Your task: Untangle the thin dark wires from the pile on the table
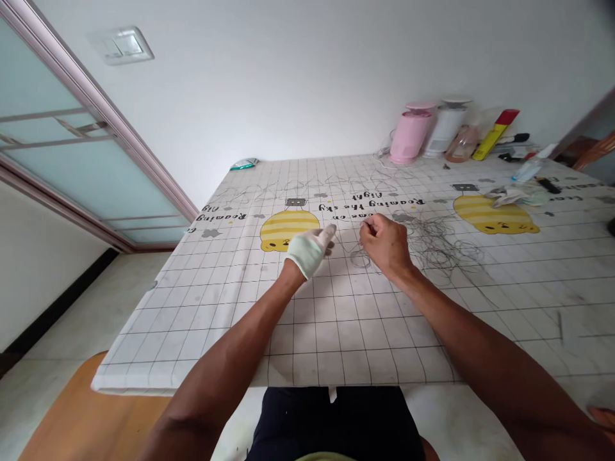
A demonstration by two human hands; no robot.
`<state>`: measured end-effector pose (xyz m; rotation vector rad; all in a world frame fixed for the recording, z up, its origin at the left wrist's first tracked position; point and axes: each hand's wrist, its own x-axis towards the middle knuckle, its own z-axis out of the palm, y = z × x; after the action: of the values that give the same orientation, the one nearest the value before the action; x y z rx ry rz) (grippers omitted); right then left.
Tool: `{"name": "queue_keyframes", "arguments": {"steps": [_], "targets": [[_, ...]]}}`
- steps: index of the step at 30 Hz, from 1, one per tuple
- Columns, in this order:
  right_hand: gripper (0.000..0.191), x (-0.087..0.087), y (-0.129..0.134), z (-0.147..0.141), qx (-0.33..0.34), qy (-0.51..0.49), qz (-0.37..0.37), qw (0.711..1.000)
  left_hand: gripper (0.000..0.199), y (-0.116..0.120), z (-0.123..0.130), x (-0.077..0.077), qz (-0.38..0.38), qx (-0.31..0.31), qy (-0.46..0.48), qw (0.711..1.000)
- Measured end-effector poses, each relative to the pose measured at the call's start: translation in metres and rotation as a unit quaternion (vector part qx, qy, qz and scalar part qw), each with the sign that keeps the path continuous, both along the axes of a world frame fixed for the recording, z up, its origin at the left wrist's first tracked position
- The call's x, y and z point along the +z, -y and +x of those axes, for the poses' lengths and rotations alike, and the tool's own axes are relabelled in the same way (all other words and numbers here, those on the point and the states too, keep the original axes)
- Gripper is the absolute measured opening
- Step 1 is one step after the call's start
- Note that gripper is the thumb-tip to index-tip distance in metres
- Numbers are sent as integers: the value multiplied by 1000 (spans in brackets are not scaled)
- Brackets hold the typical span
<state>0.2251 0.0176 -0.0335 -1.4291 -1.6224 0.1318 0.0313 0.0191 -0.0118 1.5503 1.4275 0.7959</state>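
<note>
A white and pale green glove covers my left hand (310,251), whose fingers are drawn together in a pinch over the table; what sits between them is too fine to make out. To its right, my bare right hand (385,245) is closed, thumb and forefinger pinched on thin wire. Loose grey loops of the wire (360,257) show just under its fingers. Beside that hand lies a larger wire tangle (444,246), partly hidden behind the wrist. Thin strands also lie in wavy loops toward the back of the table.
A checked tablecloth (192,333) covers the table. Along the wall stand a pink cylinder (410,136), a white cylinder (444,131), and a yellow-red box (494,136). Near the right lie a clear bottle (531,165) and a crumpled glove (516,194). A green packet (244,164) rests back left.
</note>
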Motion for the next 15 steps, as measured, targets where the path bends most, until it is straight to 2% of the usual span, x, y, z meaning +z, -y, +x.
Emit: {"name": "queue_keyframes", "arguments": {"steps": [3, 6, 11, 15], "targets": [[18, 0, 1, -1, -4, 2, 4, 1000, 25, 9, 19, -7, -105, -35, 150, 983], [17, 3, 3, -2, 18, -1, -9, 1000, 10, 10, 25, -9, -122, -25, 198, 972], [17, 11, 9, -1, 126, -13, -13, 992, 21, 5, 16, -8, -98, -18, 178, 979], [19, 14, 14, -3, 171, 31, 16, 985, 17, 2, 12, -12, -66, 11, 117, 991]]}}
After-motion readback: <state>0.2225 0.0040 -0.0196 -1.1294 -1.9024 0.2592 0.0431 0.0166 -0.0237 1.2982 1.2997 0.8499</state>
